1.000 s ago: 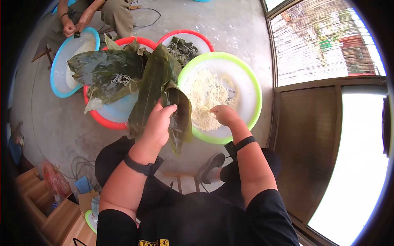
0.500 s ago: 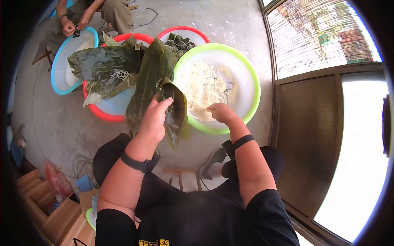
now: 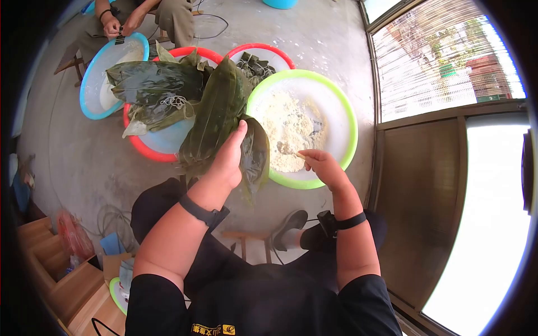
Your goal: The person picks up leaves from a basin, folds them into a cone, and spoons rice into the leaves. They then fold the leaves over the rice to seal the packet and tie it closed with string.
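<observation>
On the concrete floor ahead: green-rimmed basin of crumbly white rice; red-rimmed basin heaped with bamboo leaves and string; second red basin with wrapped dumplings; blue basin beside another person's hands. Left hand raised between the basins, fingers wrapped round folded leaf cone, one finger pointing up along it; its long tails hide part of the red-rimmed basin. Right hand low over the green-rimmed basin's near side, fingers pinching small spoon, tip in the rice.
</observation>
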{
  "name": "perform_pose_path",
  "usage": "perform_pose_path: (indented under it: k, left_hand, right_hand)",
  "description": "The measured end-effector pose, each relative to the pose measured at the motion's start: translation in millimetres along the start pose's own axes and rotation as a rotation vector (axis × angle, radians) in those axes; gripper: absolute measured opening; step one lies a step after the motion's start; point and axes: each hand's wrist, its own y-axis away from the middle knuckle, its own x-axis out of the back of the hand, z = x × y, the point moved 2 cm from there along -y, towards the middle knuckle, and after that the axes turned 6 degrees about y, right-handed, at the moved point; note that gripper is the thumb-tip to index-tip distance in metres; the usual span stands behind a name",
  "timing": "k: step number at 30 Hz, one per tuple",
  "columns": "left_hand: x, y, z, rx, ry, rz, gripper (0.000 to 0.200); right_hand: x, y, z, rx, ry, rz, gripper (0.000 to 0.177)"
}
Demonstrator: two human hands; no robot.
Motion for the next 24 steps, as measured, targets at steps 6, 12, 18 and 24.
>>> perform_pose_path:
  k: [6,12,18,24]
  left_hand:
    - [6.9,-19.2,-22.6,0.159,0.173,-0.173,0.067]
    - [-6.7,-7.9,-23.2,0.199,0.221,-0.194,0.057]
    - [12.0,-20.8,-24.3,0.084,0.129,-0.035,0.065]
    - [5.8,-11.3,-16.3,0.028,0.074,0.041,0.064]
  right_hand:
    - [-19.4,28.8,-52.3,0.364,0.119,0.232,0.029]
    - [-52.8,33.4,-63.2,0.670,0.734,0.564,0.045]
    - [-14.6,17.1,-31.5,0.353,0.508,0.567,0.029]
    - [-10.0,-32.3,54.8,-0.001,0.972,0.202,0.028]
